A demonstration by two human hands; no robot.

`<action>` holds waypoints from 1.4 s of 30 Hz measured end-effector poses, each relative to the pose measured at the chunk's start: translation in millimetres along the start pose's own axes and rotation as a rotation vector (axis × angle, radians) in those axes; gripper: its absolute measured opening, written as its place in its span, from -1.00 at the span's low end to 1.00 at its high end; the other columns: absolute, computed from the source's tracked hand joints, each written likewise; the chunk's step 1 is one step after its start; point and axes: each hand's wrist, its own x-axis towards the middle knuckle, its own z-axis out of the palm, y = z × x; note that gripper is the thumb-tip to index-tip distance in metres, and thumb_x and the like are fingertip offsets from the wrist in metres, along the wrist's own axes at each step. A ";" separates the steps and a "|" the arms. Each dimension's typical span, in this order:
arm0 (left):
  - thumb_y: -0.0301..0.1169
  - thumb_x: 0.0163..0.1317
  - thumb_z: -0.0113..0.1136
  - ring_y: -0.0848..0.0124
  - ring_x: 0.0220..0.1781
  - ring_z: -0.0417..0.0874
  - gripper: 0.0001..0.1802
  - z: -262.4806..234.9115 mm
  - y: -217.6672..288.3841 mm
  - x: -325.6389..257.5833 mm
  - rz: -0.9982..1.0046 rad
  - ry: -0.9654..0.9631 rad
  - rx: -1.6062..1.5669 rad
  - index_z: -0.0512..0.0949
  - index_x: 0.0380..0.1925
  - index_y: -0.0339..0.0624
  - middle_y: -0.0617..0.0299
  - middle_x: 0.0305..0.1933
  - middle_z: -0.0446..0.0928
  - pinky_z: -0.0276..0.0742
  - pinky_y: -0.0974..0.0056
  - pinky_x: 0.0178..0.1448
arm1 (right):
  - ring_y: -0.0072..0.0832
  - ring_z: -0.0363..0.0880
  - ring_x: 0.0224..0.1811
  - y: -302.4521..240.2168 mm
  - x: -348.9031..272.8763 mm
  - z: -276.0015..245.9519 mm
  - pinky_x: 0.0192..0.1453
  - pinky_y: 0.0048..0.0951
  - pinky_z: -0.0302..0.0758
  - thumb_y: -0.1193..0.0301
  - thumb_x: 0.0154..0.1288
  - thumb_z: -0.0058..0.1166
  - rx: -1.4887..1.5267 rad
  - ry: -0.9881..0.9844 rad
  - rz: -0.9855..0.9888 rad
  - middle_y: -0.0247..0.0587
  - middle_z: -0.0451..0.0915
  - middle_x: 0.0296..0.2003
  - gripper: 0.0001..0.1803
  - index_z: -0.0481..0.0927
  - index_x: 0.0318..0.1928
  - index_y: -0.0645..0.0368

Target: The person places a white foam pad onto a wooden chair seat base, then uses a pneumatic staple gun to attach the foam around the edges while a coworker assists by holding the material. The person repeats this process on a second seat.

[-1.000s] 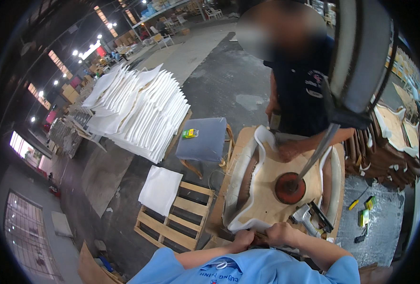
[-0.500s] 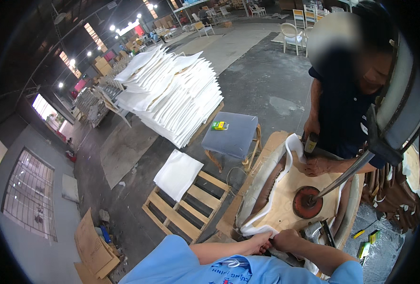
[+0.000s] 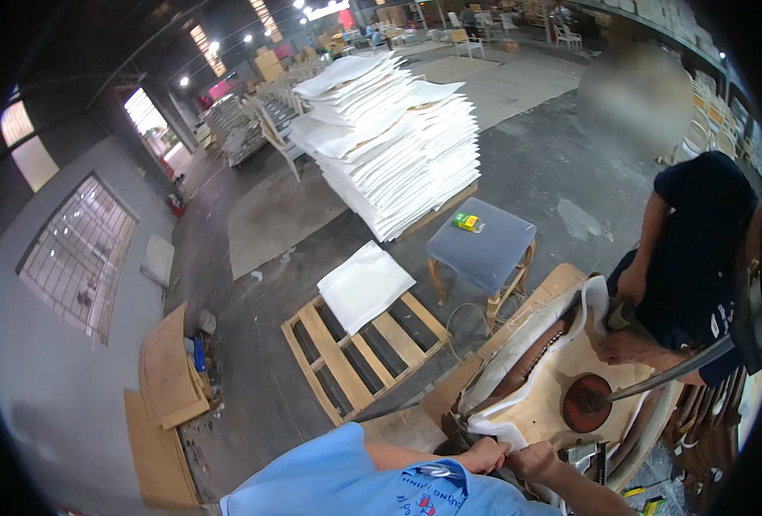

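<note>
A wooden seat panel (image 3: pixel 540 387) lies face up, edged with white padding (image 3: pixel 492 423) and brown leather (image 3: pixel 518 365). A round reddish press disc (image 3: pixel 585 402) bears down on it. At the panel's near edge my left hand (image 3: pixel 484 454) is closed, its fingertips pinching the edge of the covering. Close beside it my right hand (image 3: pixel 534 462) is closed on the same edge. Which layer the fingers grip is partly hidden. A metal staple gun (image 3: pixel 582 456) rests just right of my right hand. Across the panel a co-worker's hand (image 3: pixel 628 284) holds a similar tool.
A grey upholstered stool (image 3: pixel 484 245) carries a small yellow-green box (image 3: pixel 467 223). Left of it stands a wooden pallet (image 3: pixel 338 391) with a white sheet (image 3: pixel 365 288) on top. Beyond rises a tall stack of white sheets (image 3: pixel 398 155). Brown leather pieces (image 3: pixel 712 413) hang at the right.
The view has swung left, so everything sits farther right in the picture. Both my hands stay closed at the panel's near edge.
</note>
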 end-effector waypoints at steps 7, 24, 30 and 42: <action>0.04 0.45 0.05 0.29 -0.81 0.47 -0.36 -1.0 8.1 -1.7 0.084 -0.037 -0.004 0.58 -0.69 -0.22 0.14 -0.76 0.51 0.42 0.14 -0.64 | -0.10 0.79 -0.43 -20.4 -20.3 12.1 -0.32 -0.02 0.69 0.03 0.37 0.22 0.049 0.120 0.224 -0.13 0.75 -0.47 -0.67 0.78 -0.27 0.01; 0.38 0.47 0.03 0.41 -0.63 0.34 -0.27 31.1 7.0 -11.9 -0.448 -0.180 -0.254 0.58 -0.25 -0.14 0.29 -0.55 0.47 0.21 0.24 -0.51 | 0.06 0.81 -0.18 -33.7 -41.6 4.9 -0.02 0.10 0.70 0.04 0.55 -0.10 0.152 -0.249 0.452 0.07 0.79 -0.30 -0.55 0.77 -0.14 0.04; 0.27 0.50 0.02 0.36 -0.66 0.40 -0.31 34.9 15.3 0.9 -0.371 -0.089 0.015 0.61 -0.41 -0.19 0.24 -0.61 0.45 0.22 0.15 -0.59 | 0.00 0.83 -0.26 -32.6 -38.4 16.2 -0.16 0.07 0.73 0.06 0.55 -0.06 0.140 -0.149 0.359 0.05 0.80 -0.35 -0.54 0.79 -0.28 0.08; 0.10 0.53 -0.10 0.19 -0.65 0.60 -0.29 14.5 -19.5 -0.2 0.250 -0.119 0.290 0.63 -0.61 -0.22 0.08 -0.74 0.52 0.54 0.05 -0.36 | -0.01 0.85 -0.22 -44.4 -36.1 10.9 -0.15 0.05 0.74 -0.01 0.57 -0.08 0.216 -0.083 0.442 0.06 0.79 -0.34 -0.48 0.80 -0.25 0.09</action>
